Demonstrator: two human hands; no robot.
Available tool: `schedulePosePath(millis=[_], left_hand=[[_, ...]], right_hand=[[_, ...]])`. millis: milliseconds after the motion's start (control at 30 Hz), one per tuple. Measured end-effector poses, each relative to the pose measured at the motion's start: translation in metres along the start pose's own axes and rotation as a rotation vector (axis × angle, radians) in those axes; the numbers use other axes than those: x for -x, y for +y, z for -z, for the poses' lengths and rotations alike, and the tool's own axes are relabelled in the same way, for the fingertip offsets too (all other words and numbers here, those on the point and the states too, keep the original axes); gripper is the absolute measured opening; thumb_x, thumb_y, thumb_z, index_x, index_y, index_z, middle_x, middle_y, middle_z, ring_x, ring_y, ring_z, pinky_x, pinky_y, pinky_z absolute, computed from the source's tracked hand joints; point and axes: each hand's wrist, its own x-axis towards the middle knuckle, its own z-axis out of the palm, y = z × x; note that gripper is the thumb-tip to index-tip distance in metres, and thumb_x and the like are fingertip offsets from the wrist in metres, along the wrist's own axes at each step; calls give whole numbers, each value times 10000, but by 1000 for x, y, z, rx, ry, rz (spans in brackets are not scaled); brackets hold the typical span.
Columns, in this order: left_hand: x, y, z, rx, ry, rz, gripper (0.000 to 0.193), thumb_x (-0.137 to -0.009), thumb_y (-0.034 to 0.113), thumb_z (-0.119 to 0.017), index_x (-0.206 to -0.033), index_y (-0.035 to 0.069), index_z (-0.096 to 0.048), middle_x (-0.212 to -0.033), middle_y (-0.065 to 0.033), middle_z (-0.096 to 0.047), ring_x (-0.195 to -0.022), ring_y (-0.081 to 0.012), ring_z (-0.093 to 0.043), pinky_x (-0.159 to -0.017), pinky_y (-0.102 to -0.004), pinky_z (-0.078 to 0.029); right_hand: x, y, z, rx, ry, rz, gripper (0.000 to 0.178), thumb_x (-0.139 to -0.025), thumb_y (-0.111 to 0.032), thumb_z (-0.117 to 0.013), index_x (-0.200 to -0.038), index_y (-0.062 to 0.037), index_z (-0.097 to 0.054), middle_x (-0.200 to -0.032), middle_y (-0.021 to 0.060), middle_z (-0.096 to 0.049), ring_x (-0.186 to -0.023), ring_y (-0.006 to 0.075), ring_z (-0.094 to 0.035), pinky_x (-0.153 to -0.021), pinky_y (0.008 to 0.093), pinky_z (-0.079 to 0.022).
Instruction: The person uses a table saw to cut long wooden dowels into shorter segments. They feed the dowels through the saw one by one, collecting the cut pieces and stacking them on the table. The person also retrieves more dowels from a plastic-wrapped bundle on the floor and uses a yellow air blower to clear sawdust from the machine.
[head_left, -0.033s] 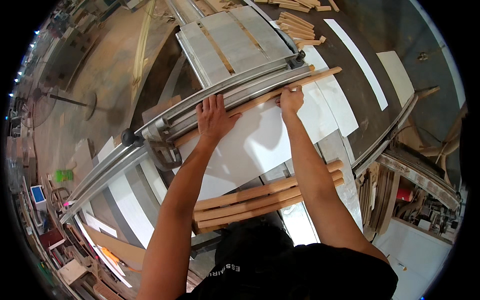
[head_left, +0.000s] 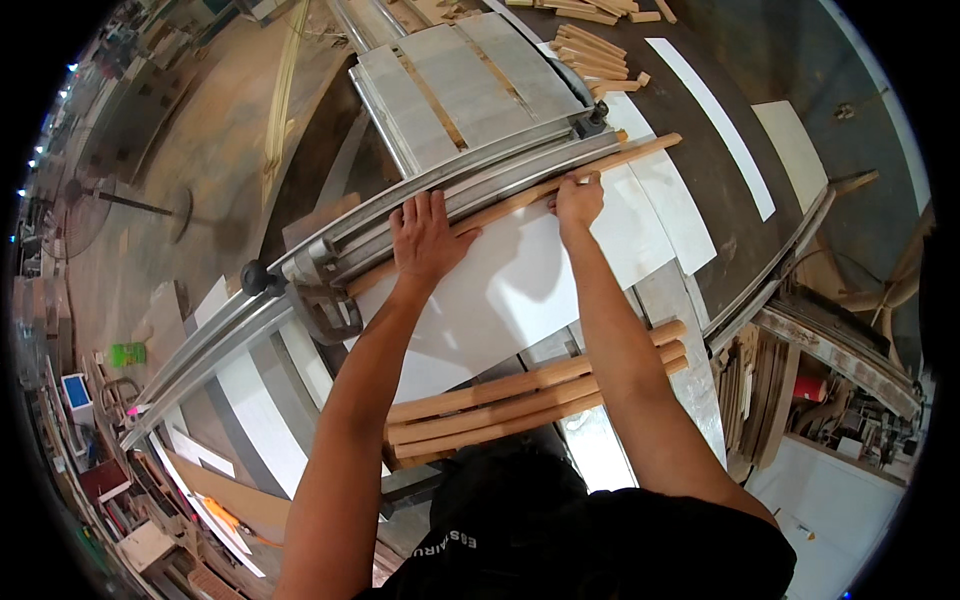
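Left hand (head_left: 425,235): palm down, fingers spread flat, pressing on the wood strip (head_left: 520,198) w/ fingertips up against the metal fence rail (head_left: 450,195). No wrap-around grip, just downward pressure.
Right hand (head_left: 578,198): fingers curled over the strip's edge further along, pinching/pressing it toward the rail. Looks like a light hold on the strip; thumb position can't be told.
Strip location: long, thin, light-brown wood piece lying on the white counter (head_left: 520,290), running diagonally along the rail. Far end sticks out past the right hand toward upper right; near end runs down-left below the left hand.
Handling (judgement): narrow and long, so prob. light and a bit springy; should flex if held at one end only. Stiff enough along its length to slide. Smooth sanded face, could slip under a flat palm. Best held w/ two hands apart, as here, pressing down and sideways into the rail.
Nearby stock: stack of similar curved wood pieces (head_left: 530,400) near the person's body, on the counter edge, well apart from the hands.
Machine: grey slatted metal bed (head_left: 470,80) beyond the rail.
Offcuts: small wood pieces (head_left: 590,45) piled at the top, past the machine.
Surroundings: workshop floor, a fan stand at left, wooden frames at right.
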Motion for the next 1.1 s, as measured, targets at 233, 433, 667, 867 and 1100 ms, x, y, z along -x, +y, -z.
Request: schedulePosePath(millis=[233, 433, 667, 867, 1100], left_hand=[[2, 0, 4, -42, -31, 3, 819, -690, 580, -824, -1233, 34, -545, -1142, -108, -565, -1101, -304, -525, -976, -464, -371], [2, 0, 3, -91, -2, 3, 802, -687, 575, -828, -1202, 30, -544, -1114, -112, -552, -1069, -304, -531, -949, -462, -378], [0, 2, 2, -76, 42, -31, 807, -657, 547, -853, -1199, 38, -538, -1090, -109, -552, -1055, -303, -531, -920, -456, -387], [2, 0, 5, -76, 20, -5, 791, -649, 537, -861, -1181, 48, -541, -1075, -103, -551, -1053, -301, -533, -911, -457, -392], [4, 0, 7, -73, 25, -1, 792, -643, 549, -862, -1176, 53, -547, -1060, -98, -548, -1043, -296, -536, -908, -455, -395]], right_hand=[[-2, 9, -17, 116, 45, -11, 344, -894, -199, -607, -1133, 42, -548, -858, 282, -702, -795, 443, -710, -741, 518, -575], [6, -5, -14, 31, -9, -4, 308, -934, -170, -582, -1116, 68, -512, -745, 231, -689, -677, 366, -693, -631, 457, -565], [-9, 27, -31, 56, 104, 165, 232, -987, -156, -567, -1040, 53, -481, -627, 168, -655, -449, 254, -647, -420, 370, -535], [-3, 15, -26, 47, 59, 100, 224, -988, -156, -567, -1037, 42, -474, -640, 178, -660, -451, 250, -647, -416, 374, -534], [8, -7, -8, 13, -55, -12, 391, -924, -169, -577, -1190, 107, -502, -665, 205, -692, -629, 355, -717, -642, 437, -596]])
